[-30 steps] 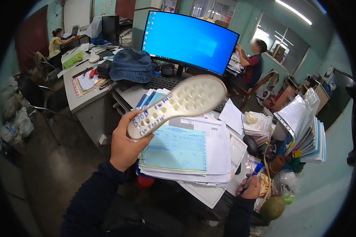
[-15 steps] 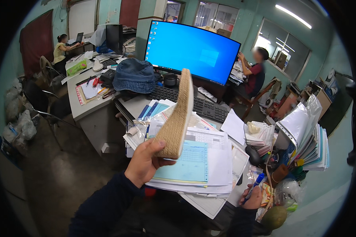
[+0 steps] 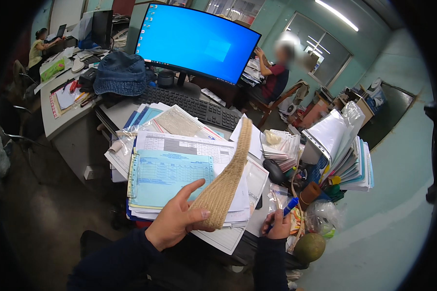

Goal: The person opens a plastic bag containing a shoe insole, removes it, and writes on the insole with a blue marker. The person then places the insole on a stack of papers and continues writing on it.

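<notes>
A wedge shoe sole (image 3: 224, 191), its side wrapped in woven tan jute, stands tilted in front of me with its thin end up and to the right. My left hand (image 3: 175, 219) is closed on the thick heel end, thumb across the near face and index finger reaching out behind it. Lower right, my right hand (image 3: 279, 226) has its fingers wrapped round a blue marker (image 3: 291, 205) that points up and right. Under and behind the sole lies a stack of papers with a light blue form (image 3: 167, 177) on top.
Behind the papers are a black keyboard (image 3: 194, 107), a lit monitor (image 3: 194, 41) and a denim hat (image 3: 120, 72). On the right sit a black mouse (image 3: 274, 171), upright folders (image 3: 347, 167) and a round green fruit (image 3: 310, 248). Two people sit at other desks.
The view has swung to the right. My left hand has tipped the sole over to the right and turned more of its woven side toward me. The marker stays in my right hand.
</notes>
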{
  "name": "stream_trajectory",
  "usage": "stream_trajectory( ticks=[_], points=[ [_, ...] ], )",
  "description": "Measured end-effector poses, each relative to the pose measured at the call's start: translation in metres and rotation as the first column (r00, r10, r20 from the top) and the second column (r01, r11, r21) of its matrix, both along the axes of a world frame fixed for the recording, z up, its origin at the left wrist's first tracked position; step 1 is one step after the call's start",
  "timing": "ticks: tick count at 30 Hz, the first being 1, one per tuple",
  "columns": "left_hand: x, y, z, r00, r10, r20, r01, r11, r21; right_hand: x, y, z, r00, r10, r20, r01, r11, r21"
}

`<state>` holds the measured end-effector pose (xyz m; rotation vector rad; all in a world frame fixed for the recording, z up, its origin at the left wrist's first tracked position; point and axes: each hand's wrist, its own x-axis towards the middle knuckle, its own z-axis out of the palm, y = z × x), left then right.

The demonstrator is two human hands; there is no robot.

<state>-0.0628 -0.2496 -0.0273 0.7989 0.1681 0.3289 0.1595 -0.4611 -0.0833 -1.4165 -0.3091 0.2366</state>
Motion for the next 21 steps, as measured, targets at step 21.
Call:
stream_trajectory(
  ticks=[21],
  points=[
    [0.015, -0.022, -0.02, 0.999, -0.045, -0.022, 0.046, 0.998, 0.034, -0.002, 0.004, 0.001, 0.999, -0.035, 0.023, 0.035, 0.999, -0.03]
  ],
)
